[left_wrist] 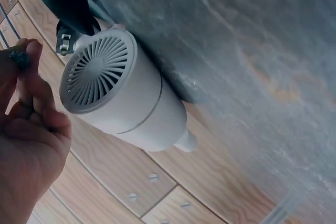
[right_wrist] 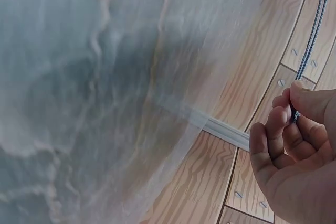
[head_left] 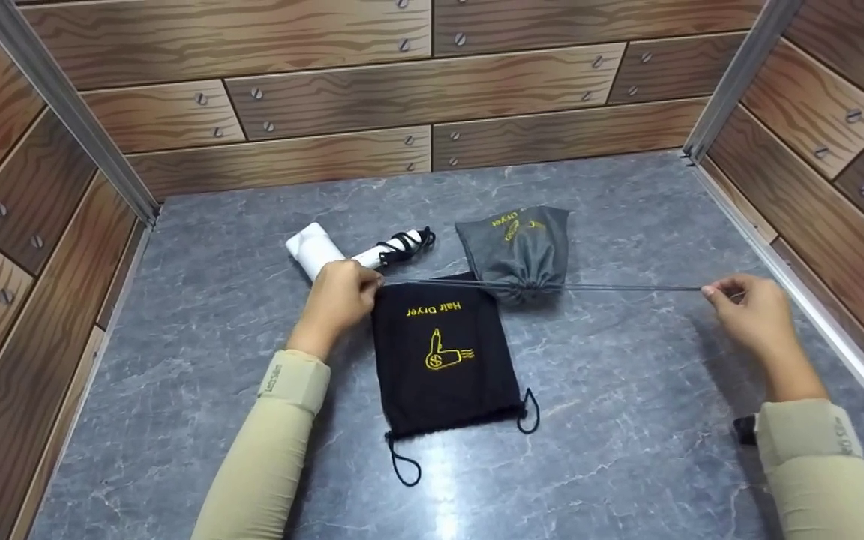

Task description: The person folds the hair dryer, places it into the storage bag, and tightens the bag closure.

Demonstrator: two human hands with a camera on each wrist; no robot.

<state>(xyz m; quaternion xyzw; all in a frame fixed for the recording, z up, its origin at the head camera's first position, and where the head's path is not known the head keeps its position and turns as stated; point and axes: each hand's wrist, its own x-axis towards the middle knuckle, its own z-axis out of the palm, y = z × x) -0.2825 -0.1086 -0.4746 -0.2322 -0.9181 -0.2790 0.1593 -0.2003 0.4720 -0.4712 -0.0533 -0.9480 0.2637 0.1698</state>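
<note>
On the marbled grey tabletop (head_left: 612, 450), a flat black cloth pouch (head_left: 451, 390) crowded the grey fabric drawstring bag (head_left: 522, 251), seemingly light and soft; a white cylindrical hair dryer (head_left: 316, 249) lay left; left hand (head_left: 340, 294) and right hand (head_left: 758, 311), each grip closed, pinched the bag's taut thin grey cords (head_left: 627, 288) endwise, the best hold.

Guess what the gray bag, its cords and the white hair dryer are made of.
Gray bag: probably matte cloth, as it gathers in creases. Cords: likely braided textile, from their pattern. White hair dryer: likely smooth satin plastic; its grille looks molded.
</note>
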